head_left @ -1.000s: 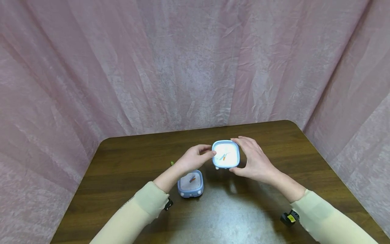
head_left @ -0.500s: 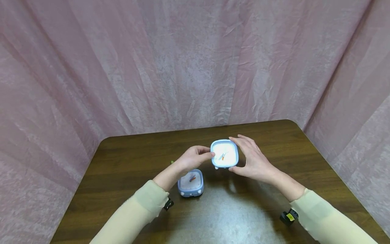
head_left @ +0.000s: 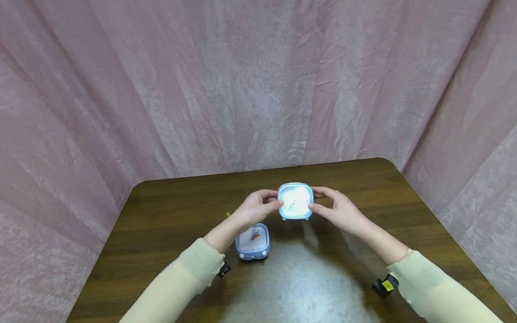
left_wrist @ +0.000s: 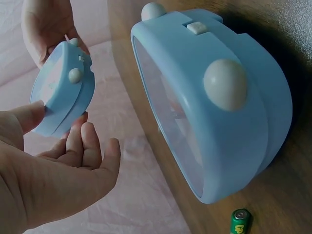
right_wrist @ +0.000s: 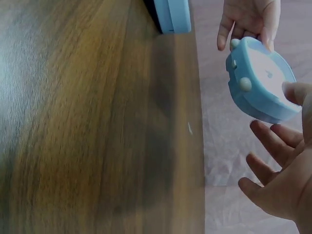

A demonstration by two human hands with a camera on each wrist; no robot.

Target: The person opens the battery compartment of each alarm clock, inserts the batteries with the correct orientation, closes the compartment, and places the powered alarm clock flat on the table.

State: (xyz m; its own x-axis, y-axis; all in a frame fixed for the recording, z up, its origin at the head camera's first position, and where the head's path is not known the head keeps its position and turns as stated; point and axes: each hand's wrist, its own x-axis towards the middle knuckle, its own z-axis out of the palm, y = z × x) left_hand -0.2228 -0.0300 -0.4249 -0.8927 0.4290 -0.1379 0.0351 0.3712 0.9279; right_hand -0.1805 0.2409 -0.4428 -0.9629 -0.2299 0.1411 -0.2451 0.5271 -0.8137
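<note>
A light blue alarm clock [head_left: 295,201] with a rounded square face is held up above the table, its face towards the head camera and bright with glare. My left hand [head_left: 255,210] pinches its left side, thumb on the front rim and fingers behind. On the opposite side my right hand [head_left: 341,211] grips it the same way, thumb at the front. Both wrist views show the small white feet on the clock's underside. A second, similar blue clock [head_left: 252,242] lies face up on the table by my left wrist, large in the left wrist view.
A green battery [left_wrist: 241,222] lies on the table beyond the second clock, mostly behind my left forearm in the head view. The wooden table [head_left: 169,206] ends at a pink curtain [head_left: 258,89] that hangs behind it and along the sides.
My right hand has shifted its hold from the clock's upper and lower right corners to its right side, thumb now in front. The clock has moved slightly left and up.
</note>
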